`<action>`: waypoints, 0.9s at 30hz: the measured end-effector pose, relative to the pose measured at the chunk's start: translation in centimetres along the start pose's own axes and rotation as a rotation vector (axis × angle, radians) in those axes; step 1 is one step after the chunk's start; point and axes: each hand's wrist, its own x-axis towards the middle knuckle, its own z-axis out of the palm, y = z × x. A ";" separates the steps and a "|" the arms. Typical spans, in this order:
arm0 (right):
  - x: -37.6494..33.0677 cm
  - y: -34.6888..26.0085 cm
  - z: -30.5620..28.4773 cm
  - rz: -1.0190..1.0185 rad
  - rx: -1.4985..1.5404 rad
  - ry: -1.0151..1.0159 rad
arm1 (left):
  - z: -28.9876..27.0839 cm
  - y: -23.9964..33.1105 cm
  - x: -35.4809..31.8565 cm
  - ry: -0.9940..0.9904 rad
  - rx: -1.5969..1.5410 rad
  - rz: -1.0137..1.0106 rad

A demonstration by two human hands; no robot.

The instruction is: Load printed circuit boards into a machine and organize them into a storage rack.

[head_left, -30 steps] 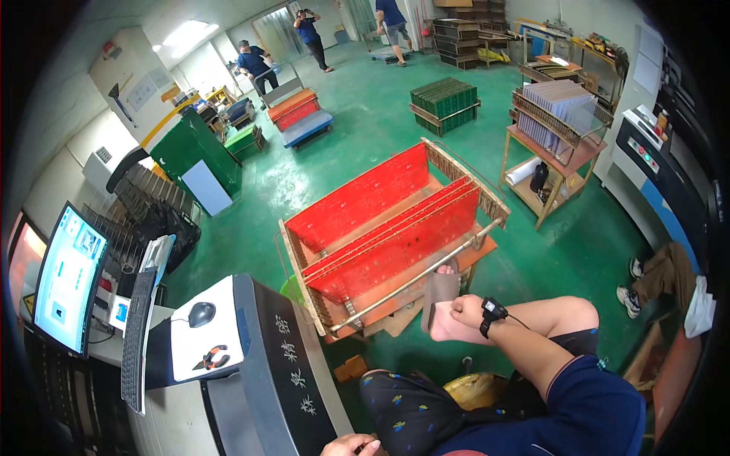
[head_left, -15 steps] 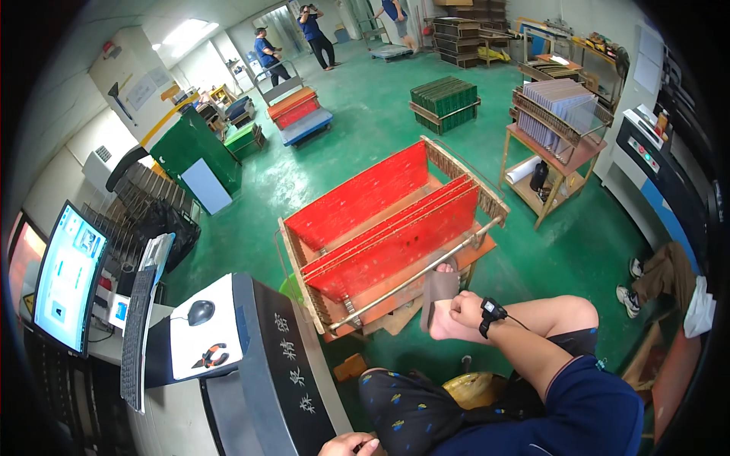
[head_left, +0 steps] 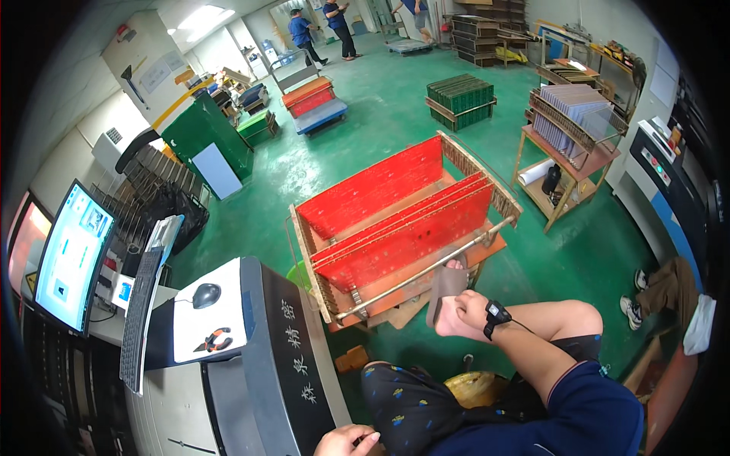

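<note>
My right hand [head_left: 470,310], with a black device strapped at its wrist, rests against my raised foot [head_left: 454,322]. Its fingers are curled, and their tips are hidden. A brown sandal [head_left: 452,281] is on that foot, close to a red-panelled rack. My left hand [head_left: 348,441] lies at the bottom edge, between my patterned shorts [head_left: 414,403] and the grey machine housing [head_left: 285,357]. Its thumb and fingers are bent together, partly cut off by the frame; whether anything is in them cannot be seen.
The wooden rack [head_left: 350,308] holding red boards stands ahead. To the left are a monitor [head_left: 74,258], keyboard [head_left: 142,319], mouse [head_left: 206,296] and pliers [head_left: 215,340]. A small table [head_left: 525,163] carries a rack of pale panels [head_left: 566,114]. People and carts [head_left: 319,118] are farther back.
The view has shifted, so the room sits slightly farther right and lower. A person at the back has lowered their hands from their head. My hands stay nearly in place.
</note>
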 end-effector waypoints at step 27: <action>-0.2 -0.4 -0.2 0.119 0.041 -0.100 | 0.2 0.3 0.3 0.047 -0.113 -0.048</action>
